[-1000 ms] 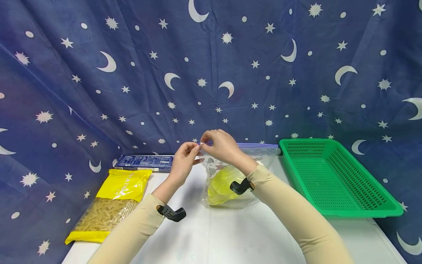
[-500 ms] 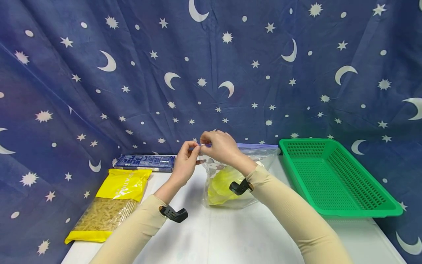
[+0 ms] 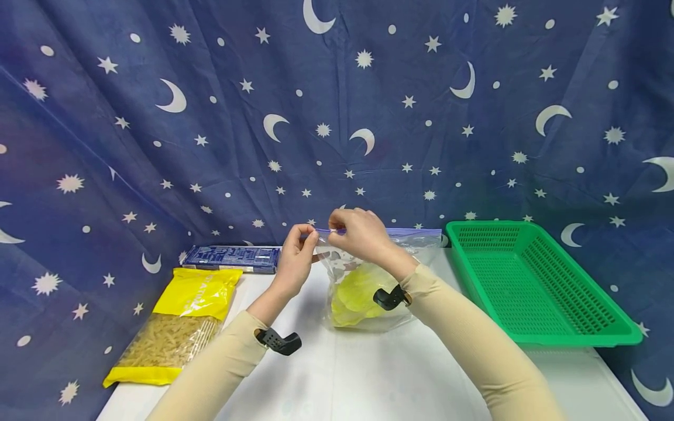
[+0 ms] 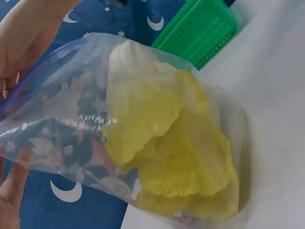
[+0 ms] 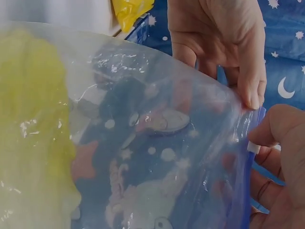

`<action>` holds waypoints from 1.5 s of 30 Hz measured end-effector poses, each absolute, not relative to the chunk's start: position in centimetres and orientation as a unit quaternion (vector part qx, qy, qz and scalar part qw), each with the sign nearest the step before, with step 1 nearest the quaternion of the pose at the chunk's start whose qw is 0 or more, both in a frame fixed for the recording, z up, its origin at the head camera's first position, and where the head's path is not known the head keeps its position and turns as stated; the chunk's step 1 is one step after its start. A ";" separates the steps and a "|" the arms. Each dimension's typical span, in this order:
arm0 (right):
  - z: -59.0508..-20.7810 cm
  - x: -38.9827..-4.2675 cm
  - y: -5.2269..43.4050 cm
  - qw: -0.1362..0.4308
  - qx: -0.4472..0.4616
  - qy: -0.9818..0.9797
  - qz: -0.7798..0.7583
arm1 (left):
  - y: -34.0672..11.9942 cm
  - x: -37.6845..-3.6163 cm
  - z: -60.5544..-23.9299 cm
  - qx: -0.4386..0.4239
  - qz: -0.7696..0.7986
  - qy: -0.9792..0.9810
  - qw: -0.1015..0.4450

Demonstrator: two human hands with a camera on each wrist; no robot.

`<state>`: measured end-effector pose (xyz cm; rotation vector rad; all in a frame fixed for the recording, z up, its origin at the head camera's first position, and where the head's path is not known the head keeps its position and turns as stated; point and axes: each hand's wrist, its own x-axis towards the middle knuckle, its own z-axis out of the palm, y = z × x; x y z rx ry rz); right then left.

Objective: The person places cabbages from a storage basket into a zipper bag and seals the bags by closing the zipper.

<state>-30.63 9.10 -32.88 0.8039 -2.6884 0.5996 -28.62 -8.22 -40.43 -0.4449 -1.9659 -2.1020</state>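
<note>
My fingers: my left hand (image 3: 296, 257) pinches the near-left corner of the zip bag (image 3: 368, 280) at its blue seal strip (image 3: 400, 231); my right hand (image 3: 360, 233) pinches the strip's white slider (image 5: 253, 147) just beside it, fingertips curled in.
Zip bag: it stands on the white table (image 3: 368, 374) and hangs just below my fingers, its clear printed wall facing me.
Inside the bag: pale yellow leaves (image 4: 171, 143) sit at the bottom, under my right wrist.
Left of my fingers: a yellow pasta packet (image 3: 174, 327) lies flat, well apart from my left hand; a dark blue box (image 3: 231, 259) lies behind it by the backdrop.
Right of my fingers: a green basket (image 3: 532, 280) sits beyond the bag's far end.
Behind my fingers: a blue curtain (image 3: 337, 105) with moons and stars.
</note>
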 end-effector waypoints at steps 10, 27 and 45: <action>-32.9 -30.6 10.2 0.143 0.284 -0.919 0.232 | -8.7 -28.6 -40.3 -0.150 -0.708 -0.683 0.101; -33.0 -30.5 10.5 0.118 0.295 -0.903 0.289 | -8.5 -28.9 -40.3 -0.150 -0.681 -0.700 0.152; -33.5 -30.3 10.4 0.181 0.315 -0.899 0.246 | -8.5 -28.9 -40.2 -0.129 -0.699 -0.692 0.125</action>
